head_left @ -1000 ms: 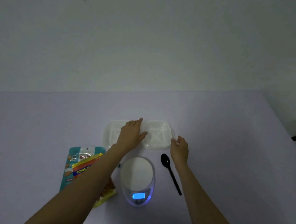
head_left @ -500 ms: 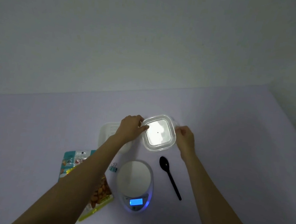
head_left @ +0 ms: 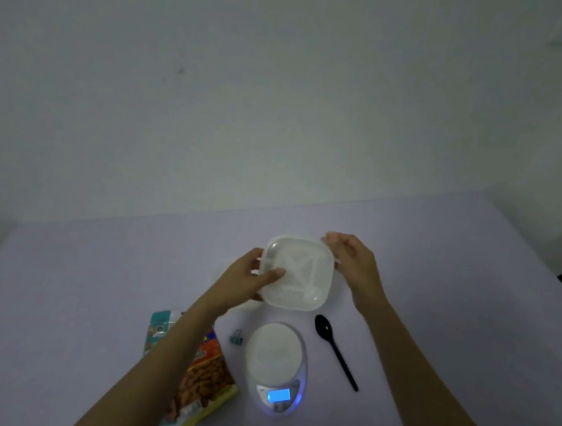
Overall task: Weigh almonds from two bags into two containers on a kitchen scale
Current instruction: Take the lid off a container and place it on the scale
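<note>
Lilac table [head_left: 94,280] by a bare wall [head_left: 284,93]. Beyond the scale [head_left: 276,353] my left hand [head_left: 242,283] grips the container [head_left: 301,276]. My right hand [head_left: 353,264] touches it, but I cannot tell its grasp. My forearm [head_left: 169,356] covers the almond bags [head_left: 205,374].

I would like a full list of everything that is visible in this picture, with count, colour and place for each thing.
held container: 1, translucent white, held up behind the scale, between both hands
second container: 1, white, on the table, mostly hidden by the left hand
scale: 1, white with a lit blue display, centre of the table, nothing on it
teal bag: 1, teal, left of the scale
orange bag: 1, orange and yellow, almonds showing, lying over the teal bag
binder clip: 1, teal, between the bags and the scale
spoon: 1, black, right of the scale
table: 1, lavender
left hand: grips the held container's left edge
right hand: holds its far right corner
</note>
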